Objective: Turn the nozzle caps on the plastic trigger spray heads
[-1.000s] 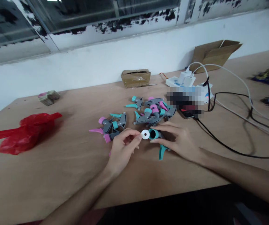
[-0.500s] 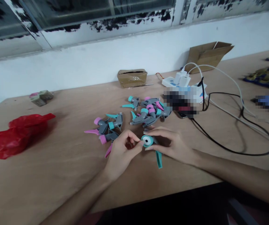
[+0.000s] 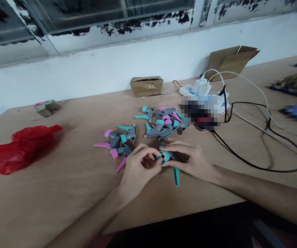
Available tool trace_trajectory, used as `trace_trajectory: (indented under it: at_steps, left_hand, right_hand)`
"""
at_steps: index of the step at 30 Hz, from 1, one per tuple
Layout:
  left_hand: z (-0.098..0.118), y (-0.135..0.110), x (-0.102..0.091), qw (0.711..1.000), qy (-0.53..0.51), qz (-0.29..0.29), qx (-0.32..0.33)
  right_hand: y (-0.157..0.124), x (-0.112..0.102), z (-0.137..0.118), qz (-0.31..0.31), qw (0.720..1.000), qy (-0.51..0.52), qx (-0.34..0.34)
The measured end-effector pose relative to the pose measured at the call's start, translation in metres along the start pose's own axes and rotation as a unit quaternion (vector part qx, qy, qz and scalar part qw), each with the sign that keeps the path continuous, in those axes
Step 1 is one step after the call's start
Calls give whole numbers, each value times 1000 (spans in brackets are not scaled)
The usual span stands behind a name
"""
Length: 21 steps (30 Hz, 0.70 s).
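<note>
My right hand [image 3: 193,160] is closed around a trigger sprayer head with a turquoise collar [image 3: 166,156] and a turquoise trigger [image 3: 176,176] pointing down toward me. The collar's open end faces left. Thumb and fingertips of my left hand [image 3: 141,165] close on that end and cover part of it; whether they pinch a small part inside cannot be seen. Just beyond my left hand lie several grey sprayer heads [image 3: 121,139] with pink or turquoise collars and triggers. A bigger pile of similar sprayer heads [image 3: 167,125] lies past my right hand.
A red plastic bag [image 3: 26,146] lies at the left, with a small block-like item [image 3: 47,107] behind it. Along the wall stand a small cardboard box [image 3: 147,86] and a larger open one [image 3: 231,63]. A power strip [image 3: 188,90] and looping cables [image 3: 257,168] occupy the right.
My left fingertips have shifted over the collar's open end and now hide most of the white disc that showed there. The collar has turned slightly; my right hand keeps its hold.
</note>
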<state>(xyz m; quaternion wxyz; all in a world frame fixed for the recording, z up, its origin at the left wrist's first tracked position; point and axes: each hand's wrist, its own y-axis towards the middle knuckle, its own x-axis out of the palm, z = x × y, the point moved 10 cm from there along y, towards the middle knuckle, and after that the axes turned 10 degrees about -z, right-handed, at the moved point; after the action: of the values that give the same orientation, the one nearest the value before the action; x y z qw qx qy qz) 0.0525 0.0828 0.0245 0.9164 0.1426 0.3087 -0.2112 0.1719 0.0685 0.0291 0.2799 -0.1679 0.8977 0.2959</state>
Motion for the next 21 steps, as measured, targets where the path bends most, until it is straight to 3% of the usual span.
trace_trajectory:
  at_steps: [12, 21]
  left_hand:
    - [12, -6, -4, 997, 54, 37, 30]
    - [-1, -2, 7, 999, 34, -23, -1]
  right_hand:
    - [0, -2, 1, 11, 1000, 2, 6]
    - [0, -1, 0, 12, 1000, -28, 2]
